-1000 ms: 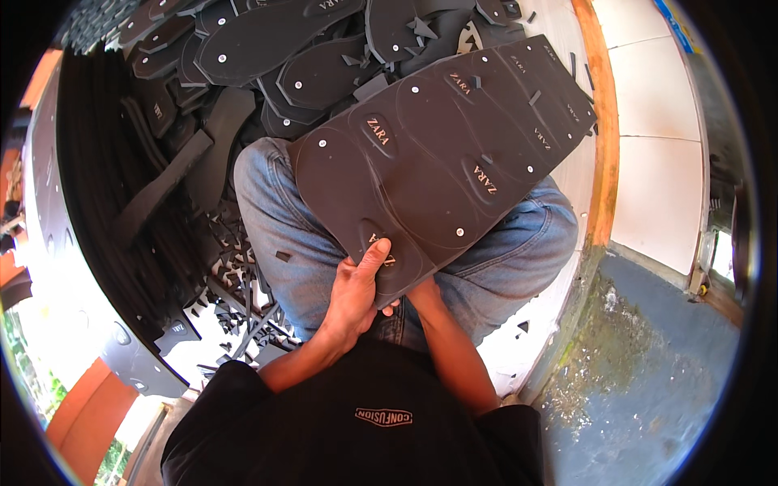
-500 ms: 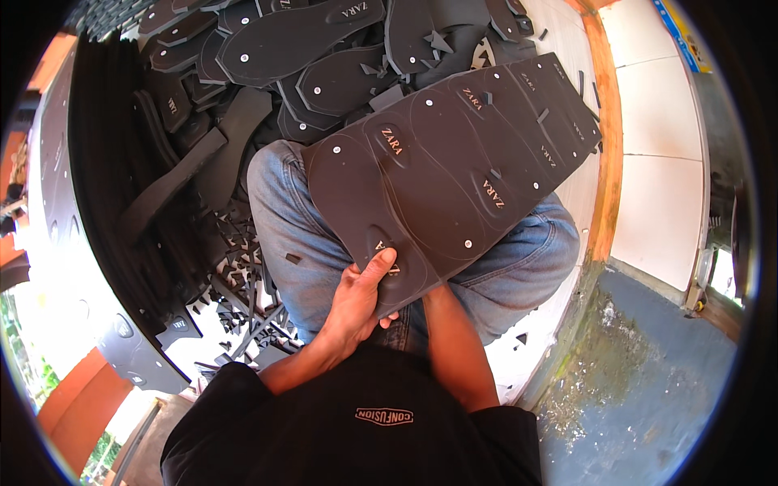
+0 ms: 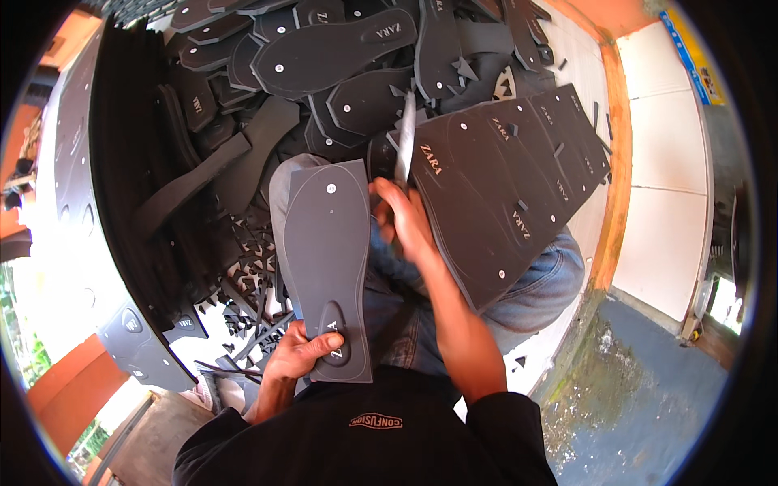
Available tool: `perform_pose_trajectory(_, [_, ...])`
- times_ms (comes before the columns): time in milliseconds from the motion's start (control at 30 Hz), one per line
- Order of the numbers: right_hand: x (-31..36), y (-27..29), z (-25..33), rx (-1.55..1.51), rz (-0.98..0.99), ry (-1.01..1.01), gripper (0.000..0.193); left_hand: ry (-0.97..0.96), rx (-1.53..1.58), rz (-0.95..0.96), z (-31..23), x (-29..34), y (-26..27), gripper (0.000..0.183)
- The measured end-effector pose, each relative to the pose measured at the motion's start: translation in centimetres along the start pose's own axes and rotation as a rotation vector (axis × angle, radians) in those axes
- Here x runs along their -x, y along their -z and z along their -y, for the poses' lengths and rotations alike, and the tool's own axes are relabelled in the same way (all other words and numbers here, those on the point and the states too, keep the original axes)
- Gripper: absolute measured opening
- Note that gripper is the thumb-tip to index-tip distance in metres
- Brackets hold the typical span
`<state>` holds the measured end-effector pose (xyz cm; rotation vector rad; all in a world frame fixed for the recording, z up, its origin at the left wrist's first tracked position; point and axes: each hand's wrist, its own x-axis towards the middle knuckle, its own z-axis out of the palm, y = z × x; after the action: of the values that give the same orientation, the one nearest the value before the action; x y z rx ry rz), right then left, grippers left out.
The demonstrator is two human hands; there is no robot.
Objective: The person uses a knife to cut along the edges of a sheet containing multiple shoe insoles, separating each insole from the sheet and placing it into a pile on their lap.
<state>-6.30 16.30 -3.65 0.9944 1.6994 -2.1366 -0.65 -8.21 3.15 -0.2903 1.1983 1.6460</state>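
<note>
My left hand (image 3: 306,350) grips the near end of a dark foam strip (image 3: 328,251), its thumb pressed on top over the heel pad. An insole outline is marked on this strip, with a small white dot near the far end. In my right hand (image 3: 405,217), somewhat blurred, is a knife whose pale blade (image 3: 406,138) points away from me; its handle is hidden by my fingers. The larger foam sheet (image 3: 494,186), marked with more insole outlines, rests across my right knee, just right of the knife. Small offcuts lie on that sheet.
Cut insoles (image 3: 332,53) are heaped beyond my knees. Tall stacked black sheets (image 3: 134,178) stand at the left, with small scraps (image 3: 243,275) beside my left leg. A wooden edge (image 3: 613,170) borders the white-covered floor at the right, past which lies grey floor (image 3: 624,389).
The strip is now apart from the larger sheet, and my left hand has drawn it left and nearer. My right hand has come out from under the sheet, with the knife showing.
</note>
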Motion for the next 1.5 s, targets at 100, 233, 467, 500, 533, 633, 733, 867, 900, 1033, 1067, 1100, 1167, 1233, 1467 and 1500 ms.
perform_pose_trajectory(100, [6.2, -1.6, -0.9, -0.236, -0.063, 0.267, 0.031, 0.023, -0.393, 0.047, -0.5, -0.3, -0.4, 0.032])
perform_pose_trajectory(233, [11.0, -0.2, -2.0, -0.124, -0.131, 0.327, 0.021, -0.328, -0.248, 0.208, -2.6, -5.6, -0.9, 0.056])
perform_pose_trajectory(467, [16.7, 5.7, -4.0, 0.136, -0.310, 0.261, 0.025, -0.033, -0.244, 0.048, -6.7, -9.8, -8.0, 0.035])
perform_pose_trajectory(500, [17.2, 7.1, -4.6, 0.365, -0.376, 0.254, 0.026, -0.015, -0.243, 0.064, -6.6, -9.8, -8.4, 0.035])
perform_pose_trajectory(533, [17.6, 7.8, -5.1, 0.597, -0.434, 0.242, 0.028, 0.002, -0.240, 0.078, -6.6, -9.8, -8.6, 0.036])
perform_pose_trajectory(633, [17.6, 7.8, -6.5, 0.597, -0.452, 0.342, 0.038, 0.022, -0.258, 0.089, -6.6, -9.7, -9.3, 0.035])
perform_pose_trajectory(733, [17.5, 7.8, -7.2, 0.605, -0.460, 0.336, 0.035, 0.013, -0.312, 0.103, -6.6, -9.5, -9.5, 0.032])
perform_pose_trajectory(867, [16.0, 8.1, -4.1, 0.778, -0.396, 0.380, 0.025, -0.001, -0.435, 0.073, -6.8, -9.0, -10.4, 0.028])
perform_pose_trajectory(900, [15.2, 8.0, -2.5, 0.806, -0.387, 0.408, 0.020, -0.006, -0.426, 0.132, -6.8, -9.0, -10.6, 0.028])
perform_pose_trajectory(1033, [12.1, 9.0, 1.0, 0.733, -0.223, 0.605, 0.015, 0.004, -0.387, 0.253, -6.4, -9.2, -11.1, 0.031])
perform_pose_trajectory(1067, [11.7, 9.5, 1.0, 0.656, -0.226, 0.597, 0.017, 0.019, -0.375, 0.264, -6.7, -9.2, -11.2, 0.033])
perform_pose_trajectory(1100, [11.7, 10.0, 1.3, 0.410, -0.163, 0.419, 0.018, 0.028, -0.365, 0.270, -7.1, -9.2, -11.1, 0.034])
perform_pose_trajectory(1167, [12.4, 11.3, 2.7, -0.064, -0.034, 0.064, 0.021, -0.102, -0.442, 0.259, -6.4, -10.2, -11.1, 0.039])
perform_pose_trajectory(1233, [13.2, 11.6, 3.3, -0.082, -0.052, 0.154, 0.026, -0.047, -0.475, 0.198, -7.0, -10.4, -12.5, 0.044])
perform_pose_trajectory(1467, [14.4, 12.8, 4.2, -0.372, -0.541, 0.424, 0.024, -0.311, -0.123, 0.351, -1.2, -14.9, -9.9, 0.021])
perform_pose_trajectory(1500, [14.8, 11.4, 3.8, -0.288, -0.537, 0.394, 0.026, -0.402, 0.009, 0.431, -0.4, -14.2, -12.0, 0.026])
